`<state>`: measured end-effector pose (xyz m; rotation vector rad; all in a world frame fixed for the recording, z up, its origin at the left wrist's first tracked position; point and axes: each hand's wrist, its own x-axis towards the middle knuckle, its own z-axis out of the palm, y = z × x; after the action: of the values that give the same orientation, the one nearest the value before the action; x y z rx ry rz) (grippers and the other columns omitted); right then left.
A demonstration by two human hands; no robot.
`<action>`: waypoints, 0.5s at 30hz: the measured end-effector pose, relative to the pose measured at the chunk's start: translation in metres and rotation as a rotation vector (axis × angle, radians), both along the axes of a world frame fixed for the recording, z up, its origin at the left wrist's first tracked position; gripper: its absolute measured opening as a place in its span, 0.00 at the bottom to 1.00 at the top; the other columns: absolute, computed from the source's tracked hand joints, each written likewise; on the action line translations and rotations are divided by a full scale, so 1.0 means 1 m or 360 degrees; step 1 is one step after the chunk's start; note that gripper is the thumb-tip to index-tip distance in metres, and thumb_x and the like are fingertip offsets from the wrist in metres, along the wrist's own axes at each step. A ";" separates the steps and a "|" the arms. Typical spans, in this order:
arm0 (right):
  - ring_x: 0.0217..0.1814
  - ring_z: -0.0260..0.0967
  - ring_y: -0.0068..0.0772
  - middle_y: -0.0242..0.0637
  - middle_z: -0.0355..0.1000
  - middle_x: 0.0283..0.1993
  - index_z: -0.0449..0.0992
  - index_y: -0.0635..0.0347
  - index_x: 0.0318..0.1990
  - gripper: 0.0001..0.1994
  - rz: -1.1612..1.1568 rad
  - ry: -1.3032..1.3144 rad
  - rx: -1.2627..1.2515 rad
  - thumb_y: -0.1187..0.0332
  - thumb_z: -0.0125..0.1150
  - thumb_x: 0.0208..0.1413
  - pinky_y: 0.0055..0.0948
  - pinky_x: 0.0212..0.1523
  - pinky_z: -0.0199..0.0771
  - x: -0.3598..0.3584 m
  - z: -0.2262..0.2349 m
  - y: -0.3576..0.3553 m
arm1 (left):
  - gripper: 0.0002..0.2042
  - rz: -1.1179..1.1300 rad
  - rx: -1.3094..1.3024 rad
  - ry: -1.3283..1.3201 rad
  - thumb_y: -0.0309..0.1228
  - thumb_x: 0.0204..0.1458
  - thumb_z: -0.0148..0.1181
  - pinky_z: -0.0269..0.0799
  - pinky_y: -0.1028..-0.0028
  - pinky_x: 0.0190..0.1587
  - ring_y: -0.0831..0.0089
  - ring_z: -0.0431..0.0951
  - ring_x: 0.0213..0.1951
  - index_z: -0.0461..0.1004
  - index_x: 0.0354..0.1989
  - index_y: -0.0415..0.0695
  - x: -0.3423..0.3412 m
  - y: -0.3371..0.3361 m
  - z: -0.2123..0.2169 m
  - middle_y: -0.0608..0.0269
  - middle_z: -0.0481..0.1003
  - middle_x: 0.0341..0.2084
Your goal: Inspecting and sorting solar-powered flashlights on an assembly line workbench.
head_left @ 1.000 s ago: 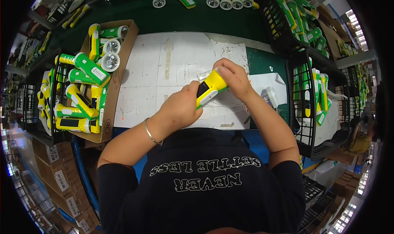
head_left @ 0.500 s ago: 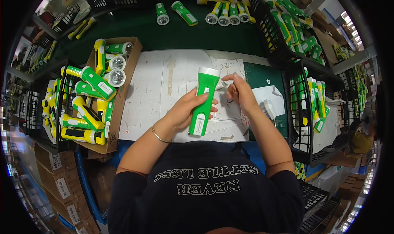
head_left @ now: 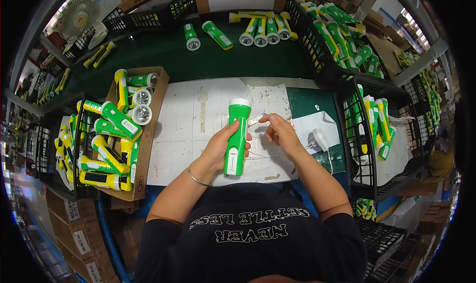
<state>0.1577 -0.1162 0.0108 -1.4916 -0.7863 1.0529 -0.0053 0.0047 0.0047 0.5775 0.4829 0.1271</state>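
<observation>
A green flashlight [head_left: 236, 144] with a white head is in my left hand [head_left: 216, 146]. The flashlight's head points away from me, with my thumb on its upper face and my fingertips showing past its right side. My right hand [head_left: 281, 135] hovers just to the right of it, apart from it, the index finger stretched toward the flashlight and the other fingers loosely curled; I see nothing in it. Beside my right wrist lies a white plug-in charger [head_left: 321, 139] with a thin white cable. White sheets [head_left: 178, 119] cover the worktop beneath my hands.
A cardboard box [head_left: 155, 99] of green and yellow flashlights stands at left, against a black crate [head_left: 44, 164]. Two black crates [head_left: 310, 47] [head_left: 364, 174] with more flashlights are at right. Several flashlights [head_left: 260, 32] lie on the green tabletop [head_left: 153, 55] at the back.
The whole scene sits lower in the picture, as the view has tilted up. The flashlight has turned slightly and now points more straight ahead. My right hand's fingers are a little more curled.
</observation>
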 end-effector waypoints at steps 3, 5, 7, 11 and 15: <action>0.22 0.56 0.16 0.27 0.61 0.18 0.70 0.60 0.43 0.20 0.0010 0.0026 -0.0009 0.52 0.40 0.62 0.18 0.26 0.55 -0.001 0.000 -0.001 | 0.16 -0.0009 -0.0030 0.0015 0.44 0.59 0.47 0.72 0.72 0.26 0.73 0.73 0.26 0.64 0.44 0.43 -0.003 -0.001 0.003 0.61 0.71 0.28; 0.22 0.56 0.16 0.27 0.61 0.18 0.70 0.60 0.43 0.19 0.0015 0.0058 -0.0036 0.53 0.41 0.62 0.18 0.27 0.56 -0.001 0.001 0.000 | 0.16 -0.0023 0.0092 0.0105 0.43 0.57 0.51 0.72 0.72 0.27 0.73 0.73 0.27 0.64 0.44 0.44 -0.005 -0.001 0.007 0.60 0.72 0.29; 0.21 0.53 0.13 0.27 0.61 0.20 0.68 0.54 0.50 0.20 0.0044 -0.0115 -0.0050 0.51 0.43 0.60 0.14 0.22 0.49 0.002 0.008 0.004 | 0.16 -0.0129 0.0700 0.0089 0.41 0.55 0.53 0.72 0.71 0.29 0.71 0.74 0.28 0.64 0.44 0.43 -0.004 0.003 0.004 0.58 0.72 0.30; 0.23 0.51 0.11 0.26 0.65 0.30 0.65 0.53 0.55 0.27 0.0393 -0.0611 0.0034 0.65 0.65 0.45 0.13 0.24 0.51 0.004 0.032 0.006 | 0.20 -0.0235 0.2884 0.0356 0.34 0.44 0.62 0.71 0.62 0.37 0.55 0.75 0.37 0.66 0.45 0.43 -0.013 0.001 0.022 0.52 0.73 0.33; 0.20 0.45 0.07 0.26 0.67 0.34 0.67 0.53 0.53 0.28 0.0455 -0.0539 -0.0025 0.66 0.68 0.41 0.12 0.20 0.45 0.007 0.037 0.002 | 0.16 -0.0317 0.3122 0.0512 0.30 0.41 0.61 0.72 0.65 0.37 0.59 0.75 0.37 0.69 0.42 0.47 -0.030 0.018 0.035 0.58 0.74 0.34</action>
<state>0.1651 -0.1145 0.0474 -1.6261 -1.2616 1.0269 -0.0356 0.0224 0.0402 2.5877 0.4871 0.3064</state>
